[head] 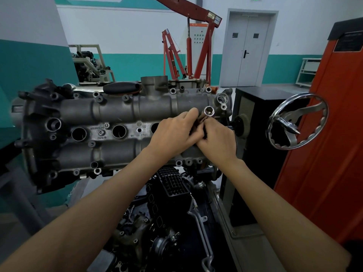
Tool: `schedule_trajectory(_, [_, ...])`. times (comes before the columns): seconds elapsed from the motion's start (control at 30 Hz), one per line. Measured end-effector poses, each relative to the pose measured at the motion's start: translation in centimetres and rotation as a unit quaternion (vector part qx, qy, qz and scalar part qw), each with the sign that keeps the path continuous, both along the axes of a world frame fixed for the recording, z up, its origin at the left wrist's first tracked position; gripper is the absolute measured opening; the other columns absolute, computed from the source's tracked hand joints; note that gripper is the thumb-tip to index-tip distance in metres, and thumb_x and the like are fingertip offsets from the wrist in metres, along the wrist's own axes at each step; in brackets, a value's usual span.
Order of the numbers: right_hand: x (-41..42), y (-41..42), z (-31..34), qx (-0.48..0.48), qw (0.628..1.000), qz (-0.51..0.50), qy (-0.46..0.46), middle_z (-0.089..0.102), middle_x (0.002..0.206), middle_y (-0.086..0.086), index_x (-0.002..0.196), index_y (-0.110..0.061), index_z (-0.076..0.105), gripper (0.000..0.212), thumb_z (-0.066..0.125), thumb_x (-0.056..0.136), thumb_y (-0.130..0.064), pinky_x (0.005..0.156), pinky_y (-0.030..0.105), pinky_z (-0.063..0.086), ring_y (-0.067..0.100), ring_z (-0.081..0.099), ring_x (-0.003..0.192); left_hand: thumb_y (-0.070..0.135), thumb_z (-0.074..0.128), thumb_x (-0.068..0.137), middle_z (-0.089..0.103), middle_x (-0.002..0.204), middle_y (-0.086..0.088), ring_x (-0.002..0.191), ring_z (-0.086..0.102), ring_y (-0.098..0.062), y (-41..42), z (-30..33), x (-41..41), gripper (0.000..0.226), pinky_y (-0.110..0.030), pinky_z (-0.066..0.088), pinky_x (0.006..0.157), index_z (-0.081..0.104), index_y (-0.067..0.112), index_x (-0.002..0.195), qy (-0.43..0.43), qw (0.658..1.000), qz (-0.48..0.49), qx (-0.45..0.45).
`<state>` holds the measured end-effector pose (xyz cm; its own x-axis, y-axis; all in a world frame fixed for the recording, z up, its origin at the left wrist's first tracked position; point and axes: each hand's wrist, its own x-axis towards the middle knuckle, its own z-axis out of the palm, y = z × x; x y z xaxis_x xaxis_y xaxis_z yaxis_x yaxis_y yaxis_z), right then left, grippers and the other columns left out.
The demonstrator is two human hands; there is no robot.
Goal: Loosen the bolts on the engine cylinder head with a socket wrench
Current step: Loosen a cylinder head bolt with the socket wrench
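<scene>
Socket wrench [206, 114] gripped by both left hand [174, 132] and right hand [218, 140], open socket off cylinder head [117, 114]; bolts [101, 132] seemingly all untouched, loosening pending.

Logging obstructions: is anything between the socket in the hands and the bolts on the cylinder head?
Nothing visible. Both the left hand and right hand hold the socket in front of the cylinder head, open end toward the camera.

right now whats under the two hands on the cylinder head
Under the left hand and right hand, both gripping the socket wrench, lies the grey cylinder head cover. The wrench handle and any bolts or holes beneath the hands are covered, so they cannot be seen.
</scene>
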<state>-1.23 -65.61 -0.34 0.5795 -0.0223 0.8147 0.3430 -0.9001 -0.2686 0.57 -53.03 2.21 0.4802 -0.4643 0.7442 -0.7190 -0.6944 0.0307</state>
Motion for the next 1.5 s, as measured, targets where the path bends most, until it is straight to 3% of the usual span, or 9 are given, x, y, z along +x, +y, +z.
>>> schedule_trajectory(0.27, [0.13, -0.07, 0.05, -0.004, 0.999, -0.012, 0.033, 0.059, 0.072, -0.002, 0.081, -0.012, 0.058, 0.019, 0.053, 0.081, -0.031, 0.053, 0.025, 0.026, 0.017, 0.055, 0.064, 0.034, 0.05, 0.094, 0.056, 0.056, -0.006, 0.049, 0.053, -0.028, 0.25, -0.11, 0.05, 0.034, -0.03, 0.033, 0.045, 0.054, 0.003, 0.08, -0.018, 1.0, -0.003, 0.0])
schedule_trajectory(0.5, [-0.34, 0.08, 0.46, -0.009, 0.999, -0.014, 0.044, 0.027, 0.054, -0.016, 0.072, -0.016, 0.059, 0.024, 0.045, 0.078, -0.034, 0.047, 0.016, 0.013, 0.006, 0.034, 0.052, 0.035, 0.055, 0.09, 0.052, 0.049, -0.008, 0.044, 0.051, -0.031, 0.2, -0.05, -0.23, 0.039, -0.028, 0.031, 0.045, 0.043, 0.011, 0.062, -0.023, 0.999, -0.024, -0.024])
schedule_trajectory(0.63, [-0.32, 0.04, 0.41, -0.01, 0.999, -0.011, 0.037, 0.028, 0.056, -0.018, 0.074, -0.016, 0.061, 0.023, 0.048, 0.08, -0.034, 0.046, 0.015, 0.014, 0.005, 0.033, 0.051, 0.052, 0.032, 0.09, 0.057, 0.057, -0.005, 0.051, 0.054, -0.026, 0.26, -0.16, -0.2, 0.051, -0.027, 0.029, 0.047, 0.051, 0.008, 0.072, -0.023, 1.0, -0.014, -0.004])
schedule_trajectory(0.73, [-0.16, -0.08, 0.22, -0.014, 0.999, -0.012, 0.037, 0.034, 0.061, -0.016, 0.078, -0.015, 0.06, 0.021, 0.052, 0.082, -0.033, 0.046, 0.014, 0.016, 0.005, 0.035, 0.053, 0.058, 0.017, 0.086, 0.059, 0.069, -0.002, 0.058, 0.054, -0.021, 0.23, -0.18, 0.01, 0.06, -0.031, 0.037, 0.05, 0.053, 0.01, 0.086, -0.017, 1.0, -0.001, 0.004])
schedule_trajectory(0.9, [0.23, -0.28, 0.0, -0.023, 0.998, -0.024, 0.051, 0.037, 0.066, -0.014, 0.081, -0.015, 0.059, 0.02, 0.055, 0.084, -0.034, 0.047, 0.014, 0.017, 0.007, 0.038, 0.055, 0.054, 0.023, 0.086, 0.048, 0.066, 0.0, 0.051, 0.046, -0.021, 0.18, -0.2, -0.07, 0.041, -0.029, 0.032, 0.047, 0.034, 0.014, 0.082, -0.012, 0.999, -0.032, -0.013])
schedule_trajectory(1.1, [0.0, -0.1, 0.23, -0.01, 0.999, -0.016, 0.049, 0.037, 0.068, -0.014, 0.086, -0.014, 0.058, 0.024, 0.046, 0.079, -0.033, 0.048, 0.014, 0.016, 0.008, 0.037, 0.057, 0.052, 0.017, 0.084, 0.059, 0.079, -0.003, 0.058, 0.054, -0.025, 0.14, -0.12, -0.13, 0.056, -0.033, 0.04, 0.05, 0.051, 0.009, 0.097, -0.013, 1.0, -0.001, 0.012])
schedule_trajectory(1.33, [-0.03, -0.05, 0.19, -0.008, 0.999, -0.013, 0.045, 0.043, 0.07, -0.012, 0.083, -0.014, 0.057, 0.026, 0.044, 0.078, -0.035, 0.049, 0.014, 0.018, 0.007, 0.041, 0.06, 0.035, 0.045, 0.094, 0.057, 0.063, -0.006, 0.055, 0.054, -0.029, 0.1, -0.17, -0.1, 0.034, -0.032, 0.033, 0.049, 0.053, 0.004, 0.084, -0.014, 1.0, 0.009, 0.006])
schedule_trajectory(1.5, [-0.04, 0.0, 0.16, -0.003, 0.999, -0.009, 0.038, 0.048, 0.07, -0.011, 0.081, -0.015, 0.06, 0.026, 0.046, 0.077, -0.037, 0.048, 0.014, 0.02, 0.007, 0.043, 0.06, 0.032, 0.053, 0.093, 0.054, 0.054, -0.007, 0.049, 0.052, -0.028, 0.09, -0.08, -0.26, 0.034, -0.033, 0.035, 0.046, 0.057, 0.002, 0.077, -0.015, 1.0, 0.009, -0.011])
